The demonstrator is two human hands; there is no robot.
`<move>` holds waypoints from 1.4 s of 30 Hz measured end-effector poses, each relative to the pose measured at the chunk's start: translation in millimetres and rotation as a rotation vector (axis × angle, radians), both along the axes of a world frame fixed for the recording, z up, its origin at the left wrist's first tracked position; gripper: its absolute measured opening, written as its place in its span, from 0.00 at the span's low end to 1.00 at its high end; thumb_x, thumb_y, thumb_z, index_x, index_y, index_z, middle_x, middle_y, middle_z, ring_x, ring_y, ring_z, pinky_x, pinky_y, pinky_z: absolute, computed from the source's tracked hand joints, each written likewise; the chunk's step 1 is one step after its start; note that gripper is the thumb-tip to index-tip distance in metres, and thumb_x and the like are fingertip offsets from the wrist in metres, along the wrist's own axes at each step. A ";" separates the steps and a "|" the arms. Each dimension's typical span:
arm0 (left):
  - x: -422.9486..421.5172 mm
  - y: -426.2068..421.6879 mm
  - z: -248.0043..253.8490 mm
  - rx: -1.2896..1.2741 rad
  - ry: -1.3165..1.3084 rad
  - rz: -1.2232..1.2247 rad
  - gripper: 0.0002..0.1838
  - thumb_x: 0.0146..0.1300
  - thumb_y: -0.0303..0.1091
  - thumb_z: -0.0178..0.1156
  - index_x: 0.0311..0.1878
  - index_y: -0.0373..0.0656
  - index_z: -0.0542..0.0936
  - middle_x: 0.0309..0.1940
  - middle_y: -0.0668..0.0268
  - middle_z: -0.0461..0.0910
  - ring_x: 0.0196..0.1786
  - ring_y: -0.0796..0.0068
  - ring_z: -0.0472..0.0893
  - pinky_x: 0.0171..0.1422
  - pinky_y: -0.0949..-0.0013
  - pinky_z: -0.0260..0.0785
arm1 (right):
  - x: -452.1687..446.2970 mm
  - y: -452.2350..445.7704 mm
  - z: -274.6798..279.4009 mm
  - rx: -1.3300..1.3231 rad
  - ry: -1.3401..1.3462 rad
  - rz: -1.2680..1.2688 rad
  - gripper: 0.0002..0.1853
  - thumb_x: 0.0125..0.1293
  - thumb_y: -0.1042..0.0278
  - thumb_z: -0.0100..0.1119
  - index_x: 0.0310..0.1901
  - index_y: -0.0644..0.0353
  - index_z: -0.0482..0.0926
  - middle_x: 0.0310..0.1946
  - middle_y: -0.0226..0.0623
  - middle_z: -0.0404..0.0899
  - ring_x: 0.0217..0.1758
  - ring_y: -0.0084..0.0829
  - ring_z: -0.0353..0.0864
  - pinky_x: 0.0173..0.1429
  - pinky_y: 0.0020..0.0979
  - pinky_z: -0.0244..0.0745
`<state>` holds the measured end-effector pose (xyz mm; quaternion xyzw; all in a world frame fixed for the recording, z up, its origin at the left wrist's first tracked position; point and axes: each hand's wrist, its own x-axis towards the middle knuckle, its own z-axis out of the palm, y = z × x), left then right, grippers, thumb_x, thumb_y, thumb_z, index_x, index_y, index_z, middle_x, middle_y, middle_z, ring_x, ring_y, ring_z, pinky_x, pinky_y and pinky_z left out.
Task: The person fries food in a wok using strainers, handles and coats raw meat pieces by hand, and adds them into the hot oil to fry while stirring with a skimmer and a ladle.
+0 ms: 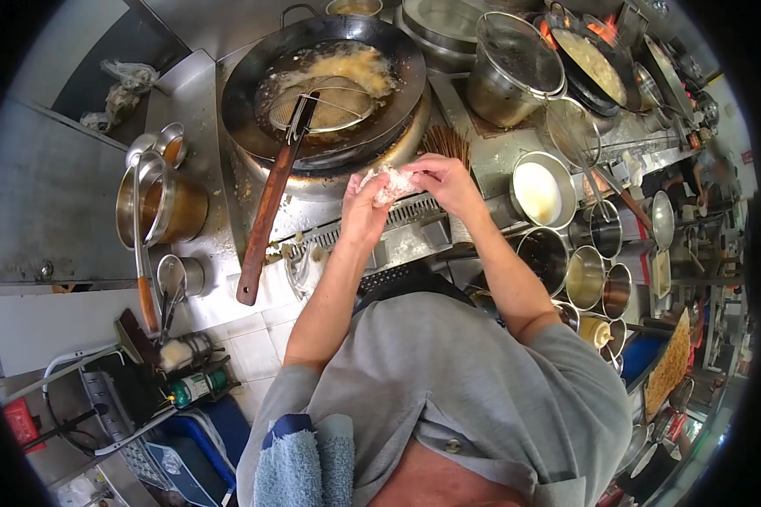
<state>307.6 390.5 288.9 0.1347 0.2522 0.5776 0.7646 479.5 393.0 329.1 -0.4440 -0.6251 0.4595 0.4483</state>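
A pale, ragged piece of food (391,188), seemingly coated in flour or batter, was held in the air near the middle of the frame, caught between the person's two hands. The left hand (364,207) gripped its left end, the thumb pressed over the near face; the right hand (450,182) pinched the right end between thumb and fingertips, more lightly by the look of it. The piece lay roughly crosswise, its longer axis running from one hand to the other, though the fingers hid both ends and its full outline could not be told. The main relation in space was with the wok (238,101) in the upper centre: its near rim lay just above the hands in the frame, with the bubbling oil (372,68) farther up and to the left of them. The left hand was the nearer to that oil, and the right hand stood farther off, beside a brush of thin brown sticks (450,144). Between the food and much of the oil came a wire-mesh skimmer (336,106), laid over the wok's lower middle, its long wooden handle (267,221) slanting down to the left, clear of the left hand. A steel pot (569,189) with white contents stood right of the right hand, apart from it.
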 end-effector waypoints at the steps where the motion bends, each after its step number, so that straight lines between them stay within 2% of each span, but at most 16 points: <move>1: -0.2 -1.6 2.6 0.002 -0.011 0.017 0.17 0.58 0.19 0.60 0.47 0.43 0.67 0.46 0.59 0.76 0.50 0.64 0.78 0.59 0.57 0.72 | -0.5 0.0 -6.9 -0.020 0.069 0.006 0.10 0.60 0.79 0.58 0.44 0.67 0.81 0.34 0.33 0.80 0.36 0.20 0.77 0.41 0.23 0.72; 4: -3.3 -6.1 12.2 -0.035 -0.013 -0.156 0.16 0.57 0.19 0.60 0.43 0.44 0.66 0.45 0.57 0.76 0.49 0.63 0.78 0.58 0.56 0.72 | -6.4 4.7 -19.5 -0.125 0.248 -0.097 0.12 0.60 0.78 0.60 0.46 0.67 0.80 0.33 0.31 0.80 0.36 0.20 0.76 0.41 0.23 0.72; 7: -4.3 -5.0 5.0 0.031 0.065 -0.169 0.15 0.57 0.19 0.61 0.40 0.45 0.65 0.42 0.58 0.77 0.47 0.65 0.79 0.55 0.59 0.74 | -12.1 2.5 -20.8 -0.292 0.305 0.001 0.13 0.60 0.75 0.62 0.46 0.68 0.79 0.32 0.28 0.79 0.36 0.19 0.76 0.41 0.24 0.73; 11: -5.9 -0.7 -14.7 0.087 0.147 -0.076 0.16 0.57 0.18 0.61 0.37 0.47 0.64 0.37 0.62 0.78 0.42 0.69 0.80 0.49 0.63 0.75 | -10.8 -1.0 2.8 0.017 -0.342 0.062 0.11 0.55 0.73 0.64 0.39 0.65 0.76 0.28 0.36 0.79 0.32 0.26 0.77 0.39 0.27 0.72; 16: -2.7 2.5 -2.7 0.152 0.119 0.052 0.17 0.55 0.18 0.62 0.35 0.48 0.64 0.36 0.64 0.78 0.40 0.71 0.80 0.47 0.64 0.75 | -4.3 15.7 1.0 0.221 -0.330 -0.017 0.06 0.57 0.76 0.61 0.35 0.64 0.74 0.26 0.37 0.78 0.23 0.26 0.72 0.29 0.29 0.67; 19: -17.1 4.7 2.8 0.075 0.105 0.042 0.17 0.54 0.16 0.62 0.35 0.47 0.65 0.35 0.62 0.80 0.40 0.70 0.82 0.44 0.67 0.75 | 11.5 29.4 -17.7 -0.149 0.210 -0.073 0.05 0.60 0.78 0.58 0.38 0.63 0.74 0.28 0.31 0.78 0.22 0.23 0.70 0.28 0.25 0.66; 20: -20.7 3.8 3.8 0.042 0.150 0.012 0.16 0.54 0.16 0.62 0.35 0.47 0.67 0.36 0.62 0.80 0.40 0.70 0.81 0.44 0.65 0.75 | 12.8 32.2 -27.8 -0.153 0.234 -0.017 0.04 0.64 0.78 0.52 0.40 0.62 0.74 0.29 0.28 0.76 0.23 0.20 0.68 0.27 0.22 0.64; 27: -18.2 -5.1 -7.1 -0.074 0.100 -0.081 0.16 0.56 0.18 0.61 0.38 0.47 0.65 0.39 0.61 0.79 0.42 0.66 0.81 0.45 0.58 0.76 | 17.5 31.1 -47.8 -0.831 1.229 0.062 0.09 0.67 0.66 0.52 0.35 0.64 0.75 0.24 0.30 0.69 0.20 0.21 0.65 0.21 0.22 0.59; 29: -22.3 -9.8 -7.7 -0.111 0.102 -0.101 0.16 0.55 0.17 0.60 0.36 0.48 0.64 0.38 0.60 0.79 0.40 0.66 0.81 0.41 0.60 0.76 | 26.3 57.5 -29.1 -0.767 1.159 -0.205 0.10 0.67 0.67 0.53 0.42 0.66 0.73 0.24 0.29 0.68 0.20 0.17 0.63 0.20 0.17 0.55; 31: -27.8 -11.9 -13.5 -0.111 0.105 -0.100 0.17 0.56 0.17 0.60 0.35 0.48 0.63 0.38 0.58 0.78 0.38 0.64 0.81 0.40 0.56 0.78 | 30.8 78.4 19.9 -0.347 0.790 -0.055 0.15 0.66 0.68 0.54 0.50 0.68 0.72 0.26 0.30 0.69 0.21 0.16 0.63 0.21 0.15 0.56; 33: -32.9 -15.3 -11.4 -0.109 0.090 -0.099 0.17 0.56 0.17 0.59 0.35 0.49 0.62 0.38 0.57 0.78 0.38 0.63 0.81 0.40 0.54 0.79 | 30.0 123.6 41.3 -0.280 0.782 -0.033 0.18 0.65 0.69 0.55 0.54 0.69 0.71 0.27 0.31 0.70 0.22 0.15 0.63 0.22 0.14 0.56; 37: -36.6 -28.2 -2.2 -0.121 0.077 -0.082 0.18 0.56 0.17 0.59 0.36 0.49 0.61 0.37 0.56 0.78 0.38 0.62 0.81 0.40 0.53 0.79 | -2.3 212.6 46.7 -0.308 0.736 0.042 0.16 0.70 0.57 0.51 0.39 0.65 0.74 0.21 0.26 0.67 0.17 0.15 0.58 0.20 0.18 0.50; 39: -38.2 -33.1 -0.8 -0.124 0.092 -0.074 0.18 0.55 0.15 0.59 0.37 0.49 0.62 0.38 0.57 0.78 0.40 0.62 0.81 0.40 0.54 0.79 | -37.9 237.1 50.1 -0.169 0.367 -0.158 0.21 0.72 0.52 0.47 0.30 0.62 0.74 0.15 0.26 0.64 0.15 0.17 0.59 0.19 0.21 0.54; 40: -38.8 -35.3 -0.3 -0.123 0.092 -0.073 0.19 0.54 0.15 0.59 0.38 0.49 0.63 0.39 0.58 0.78 0.41 0.62 0.81 0.41 0.55 0.79 | -58.1 251.7 47.3 0.078 -0.102 -0.297 0.25 0.72 0.51 0.44 0.24 0.62 0.75 0.15 0.38 0.71 0.19 0.33 0.71 0.24 0.35 0.65; 41: -39.3 -36.3 0.3 -0.121 0.094 -0.074 0.19 0.54 0.14 0.59 0.38 0.49 0.64 0.39 0.59 0.78 0.42 0.62 0.81 0.42 0.55 0.78 | -76.9 262.2 42.7 0.462 -0.415 -0.363 0.25 0.70 0.51 0.44 0.22 0.63 0.75 0.24 0.48 0.79 0.31 0.52 0.78 0.38 0.48 0.69; 42: -39.1 -36.9 0.8 -0.119 0.095 -0.079 0.19 0.53 0.13 0.59 0.39 0.49 0.64 0.39 0.60 0.78 0.43 0.62 0.81 0.42 0.56 0.78 | -93.2 267.8 42.4 0.472 -0.545 -0.233 0.22 0.69 0.52 0.46 0.25 0.62 0.77 0.28 0.49 0.79 0.37 0.54 0.77 0.43 0.48 0.69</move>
